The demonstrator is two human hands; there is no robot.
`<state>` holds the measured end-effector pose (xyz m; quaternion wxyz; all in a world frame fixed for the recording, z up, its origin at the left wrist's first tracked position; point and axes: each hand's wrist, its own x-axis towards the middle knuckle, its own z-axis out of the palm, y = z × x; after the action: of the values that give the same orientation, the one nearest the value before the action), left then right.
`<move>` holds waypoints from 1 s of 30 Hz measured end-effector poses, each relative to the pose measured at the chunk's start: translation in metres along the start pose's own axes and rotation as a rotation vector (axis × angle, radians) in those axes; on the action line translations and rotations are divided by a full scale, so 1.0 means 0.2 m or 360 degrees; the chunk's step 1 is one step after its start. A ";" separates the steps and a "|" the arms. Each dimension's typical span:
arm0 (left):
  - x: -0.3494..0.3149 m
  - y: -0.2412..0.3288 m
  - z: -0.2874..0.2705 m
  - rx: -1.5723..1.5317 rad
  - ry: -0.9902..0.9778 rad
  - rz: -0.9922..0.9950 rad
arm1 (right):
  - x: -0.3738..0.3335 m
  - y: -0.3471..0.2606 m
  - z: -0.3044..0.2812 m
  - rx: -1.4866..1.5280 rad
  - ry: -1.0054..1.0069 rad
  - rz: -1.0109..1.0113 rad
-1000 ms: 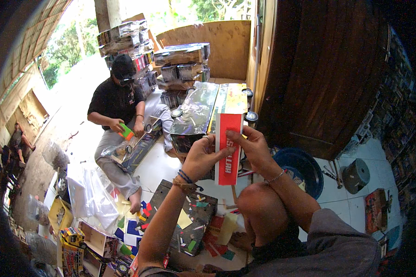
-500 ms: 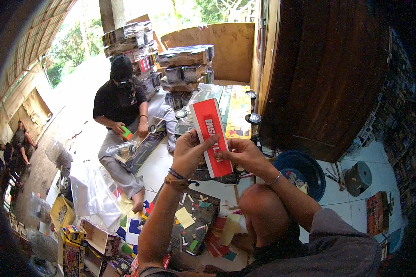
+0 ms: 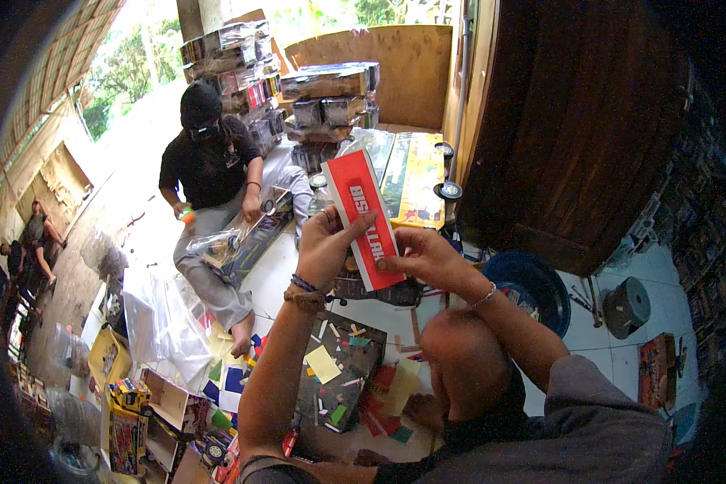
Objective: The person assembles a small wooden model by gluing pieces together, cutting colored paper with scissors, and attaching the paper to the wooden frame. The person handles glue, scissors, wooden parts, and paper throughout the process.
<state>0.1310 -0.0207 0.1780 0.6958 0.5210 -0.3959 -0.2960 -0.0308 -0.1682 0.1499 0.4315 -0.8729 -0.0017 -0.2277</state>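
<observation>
A long red rectangular panel (image 3: 356, 187) with white edges and white lettering is held up in front of me, tilted a little. My left hand (image 3: 328, 246) grips its left edge, thumb lying across the red face. On the lower right side, my right hand (image 3: 423, 262) pinches the edge between thumb and fingers. Below my hands, a dark board (image 3: 355, 379) on the floor bears a pale yellow piece (image 3: 323, 365) and several small coloured scraps. Behind the panel, a large toy truck (image 3: 415, 173) with a yellow side and black wheels is partly hidden.
A co-worker (image 3: 214, 161) sits on the floor ahead to the left, a long dark toy body across the lap. A blue basin (image 3: 532, 290) and a grey bucket (image 3: 626, 306) stand to the right. Wrapped stacks (image 3: 331, 85) rise behind. Toy trucks (image 3: 129, 427) crowd the lower left.
The red panel and both my hands appear slightly higher in view, still in the same grip. The co-worker's hand with a green and orange piece has moved left.
</observation>
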 end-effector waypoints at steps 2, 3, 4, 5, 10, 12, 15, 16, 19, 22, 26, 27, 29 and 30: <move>0.00 0.00 -0.01 -0.0004 -0.0014 0.0014 | 0.02 0.00 0.01 0.0068 -0.0021 0.0009; 0.01 -0.01 0.00 -0.0024 -0.0018 0.0003 | 0.02 0.00 0.01 0.0070 -0.0032 0.0062; 0.01 -0.01 -0.01 0.0028 -0.0062 0.0107 | 0.02 -0.01 0.02 0.0075 -0.0051 0.0117; 0.01 -0.01 -0.01 0.0055 -0.0051 0.0091 | 0.01 -0.02 0.00 0.0240 0.0003 0.0595; -0.01 -0.01 0.00 0.0140 0.0021 0.0163 | -0.01 -0.13 -0.02 0.0872 -0.0273 0.0419; -0.02 0.01 0.02 0.0079 -0.0060 0.0316 | -0.01 -0.18 0.00 0.0536 -0.0040 0.0405; -0.06 0.10 -0.01 0.0397 -0.0032 0.0502 | 0.04 -0.26 -0.01 0.0942 -0.0306 0.0424; -0.06 0.14 -0.01 0.0428 -0.0016 0.0615 | 0.04 -0.28 0.06 0.0587 0.0034 0.0414; -0.11 0.32 -0.05 0.0506 -0.0013 0.0486 | 0.10 -0.34 0.10 0.0330 0.0048 0.0362; -0.24 0.46 -0.06 0.0458 0.0216 0.0478 | 0.20 -0.39 0.15 0.0427 0.0039 0.0104; -0.28 0.55 -0.13 0.0477 0.0229 0.0515 | 0.36 -0.48 0.17 0.0695 -0.0026 0.0053; -0.27 0.56 -0.16 0.0442 0.0151 0.0573 | 0.40 -0.51 0.20 0.0781 0.0019 -0.0047; -0.24 0.53 -0.19 0.0923 0.0428 0.0851 | 0.47 -0.56 0.20 0.0691 0.0028 -0.0131; -0.24 0.53 -0.20 0.1379 0.0788 0.1022 | 0.55 -0.59 0.16 0.0252 -0.0472 -0.0168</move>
<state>0.1407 0.0685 0.2615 0.5461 0.6653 -0.4443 0.2484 0.0570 -0.0916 0.2659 0.4813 -0.8589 -0.1292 -0.1179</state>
